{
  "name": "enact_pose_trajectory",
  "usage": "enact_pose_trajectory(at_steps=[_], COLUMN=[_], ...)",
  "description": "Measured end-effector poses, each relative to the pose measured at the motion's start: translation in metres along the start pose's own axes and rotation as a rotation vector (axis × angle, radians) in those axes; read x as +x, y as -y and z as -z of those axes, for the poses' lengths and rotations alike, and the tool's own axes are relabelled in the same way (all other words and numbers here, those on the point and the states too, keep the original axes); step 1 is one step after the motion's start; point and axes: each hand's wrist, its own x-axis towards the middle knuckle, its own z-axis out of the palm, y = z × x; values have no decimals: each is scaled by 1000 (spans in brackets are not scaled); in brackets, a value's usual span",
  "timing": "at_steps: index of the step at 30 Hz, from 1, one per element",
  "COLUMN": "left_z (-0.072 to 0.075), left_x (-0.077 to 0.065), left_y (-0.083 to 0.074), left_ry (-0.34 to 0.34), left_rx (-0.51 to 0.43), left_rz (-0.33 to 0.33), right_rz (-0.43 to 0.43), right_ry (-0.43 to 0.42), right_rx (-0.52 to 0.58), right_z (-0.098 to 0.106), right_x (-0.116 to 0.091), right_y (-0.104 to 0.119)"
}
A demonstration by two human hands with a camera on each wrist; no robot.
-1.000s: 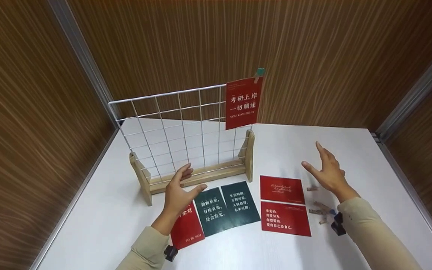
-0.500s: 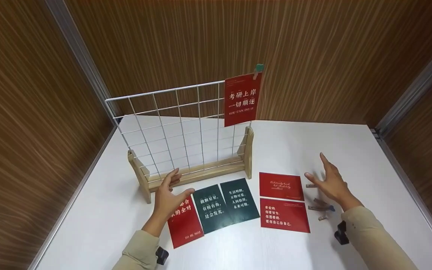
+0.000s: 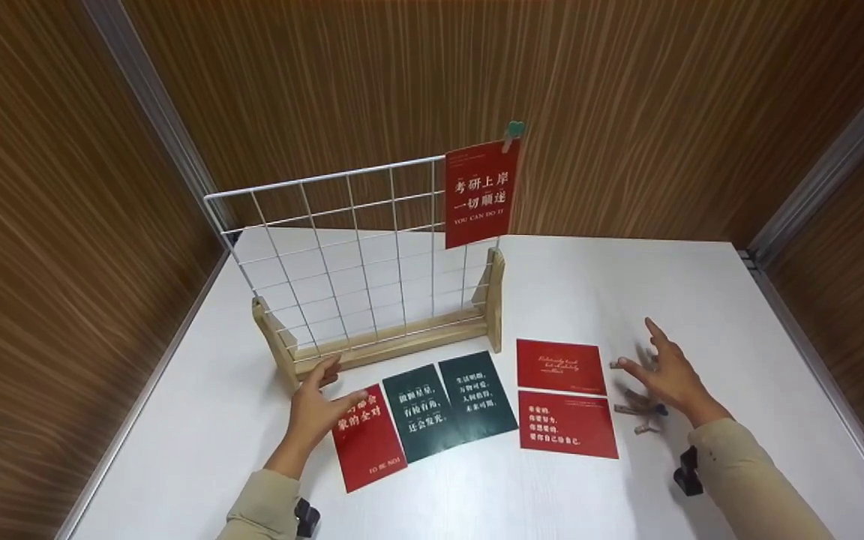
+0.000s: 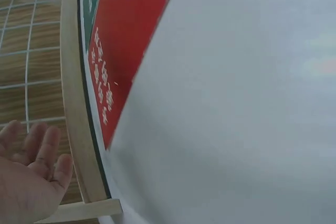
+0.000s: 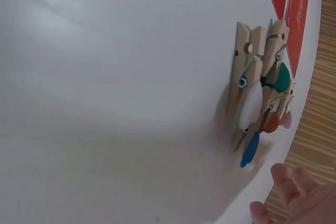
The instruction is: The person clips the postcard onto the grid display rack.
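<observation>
My left hand (image 3: 312, 412) hovers with loosely bent fingers, holding nothing, over the upper left of a red card (image 3: 373, 454) with white writing. In the left wrist view that hand shows at the lower left, before the grid rack. My right hand (image 3: 673, 381), also without anything in it, hangs above several wooden clothespins (image 3: 631, 409). Seen from the right wrist, these clothespins (image 5: 252, 77) lie bunched together, with white, green, blue, orange and pink tops. A red card (image 3: 480, 195) hangs at the rack's top right corner under a green heart-topped clothespin (image 3: 514, 131).
The white wire grid rack (image 3: 357, 196) stands in a wooden base (image 3: 394, 345) on the white table (image 3: 447, 502). Two dark green cards (image 3: 421, 412) lie before it. Two more red cards (image 3: 567, 424) lie to the right. Wood-grain walls (image 3: 552, 75) enclose the table.
My left hand has drawn left and towards me, uncovering more of the left red card. My right hand has come down and slightly right, over the clothespins. The cards stay put.
</observation>
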Motion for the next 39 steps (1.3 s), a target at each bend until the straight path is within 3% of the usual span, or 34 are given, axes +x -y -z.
enact_pose_trajectory(at_steps=[9,18,39], left_z=[4,6,7], left_x=[1,3,1], left_y=[15,23,36], left_ry=[6,11,32], left_rx=[-6,24,36], left_rz=[32,84,108], right_rz=[-10,43,-34], right_ry=[7,3,4], right_rx=[6,-18,2], right_z=[-9,-14,-21], right_x=[3,4,4], right_y=[-5,-10,-16])
